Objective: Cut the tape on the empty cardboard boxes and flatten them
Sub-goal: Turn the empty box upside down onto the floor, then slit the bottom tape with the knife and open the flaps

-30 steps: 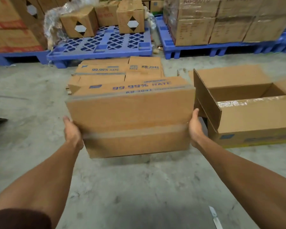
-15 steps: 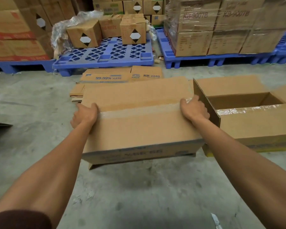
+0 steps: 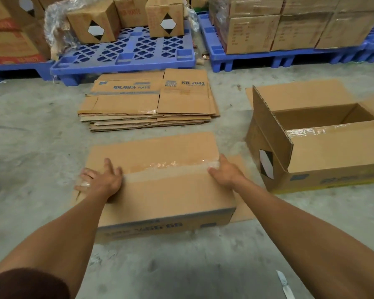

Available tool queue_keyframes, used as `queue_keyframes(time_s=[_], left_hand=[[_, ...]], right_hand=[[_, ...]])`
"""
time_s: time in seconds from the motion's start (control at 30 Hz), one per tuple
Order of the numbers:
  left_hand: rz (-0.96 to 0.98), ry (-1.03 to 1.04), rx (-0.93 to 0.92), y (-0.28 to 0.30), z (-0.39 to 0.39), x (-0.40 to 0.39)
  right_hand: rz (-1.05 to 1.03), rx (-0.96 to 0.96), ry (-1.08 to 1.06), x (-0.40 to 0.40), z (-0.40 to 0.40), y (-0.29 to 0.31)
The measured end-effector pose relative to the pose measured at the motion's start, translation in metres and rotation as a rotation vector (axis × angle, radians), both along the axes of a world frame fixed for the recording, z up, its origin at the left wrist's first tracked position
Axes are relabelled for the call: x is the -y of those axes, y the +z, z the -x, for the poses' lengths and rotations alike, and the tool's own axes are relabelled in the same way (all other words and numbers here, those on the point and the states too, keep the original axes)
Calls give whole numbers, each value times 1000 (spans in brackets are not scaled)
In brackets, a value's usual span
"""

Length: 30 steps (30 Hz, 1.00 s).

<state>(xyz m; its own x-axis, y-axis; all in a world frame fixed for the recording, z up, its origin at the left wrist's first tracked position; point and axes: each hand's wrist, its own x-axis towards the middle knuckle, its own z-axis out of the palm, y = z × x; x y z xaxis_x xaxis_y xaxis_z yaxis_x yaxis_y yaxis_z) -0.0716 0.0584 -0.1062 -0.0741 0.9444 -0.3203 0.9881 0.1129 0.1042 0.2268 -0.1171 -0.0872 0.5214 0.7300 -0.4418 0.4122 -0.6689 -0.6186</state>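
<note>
- Presently, the taped box point(image 3: 160, 186) is pressed by flat, open left hand point(image 3: 99, 180) and right hand point(image 3: 225, 171).
- Uncut tape point(image 3: 171, 167) may resist flattening.
- Knife point(image 3: 285, 285) lies near; stepping hazard.

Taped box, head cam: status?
Left hand and right hand flat on taped box, empty. Tape seam uncut. Knife on floor by right arm. Open box waiting.

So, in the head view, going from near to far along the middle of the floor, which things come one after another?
Taped box under both hands → stack of flattened boxes → blue pallet → small boxes on it.
</note>
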Motion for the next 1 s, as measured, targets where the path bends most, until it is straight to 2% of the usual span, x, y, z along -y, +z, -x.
queue_keyframes(time_s=[0.1, 0.3, 0.47, 0.5, 0.6, 0.67, 0.83, 0.9, 1.0], left_hand=[[-25, -243, -48, -11, -33, 17], [-152, -712, 29, -24, -114, 62], [-189, -816, 74, -25, -172, 88], [-192, -808, 74, -23, -182, 90], [-153, -804, 68, -25, -212, 106], [-151, -799, 69, -23, -228, 117], [-205, -788, 30, -26, -251, 128], [-217, -789, 36, -28, -255, 127], [-230, -796, 33, -29, -257, 128]], right_hand=[[-27, -120, -94, 12, 3, -29], [-116, -139, -86, 14, -8, -30], [-278, -342, -288, 48, -6, -50], [-282, -322, -343, 60, -5, -56], [-105, 30, -393, 120, -2, -94], [63, 166, -400, 165, 2, -114], [485, 306, -368, 249, 22, -132], [546, 298, -382, 264, 33, -138], [483, 269, -425, 270, 40, -150]])
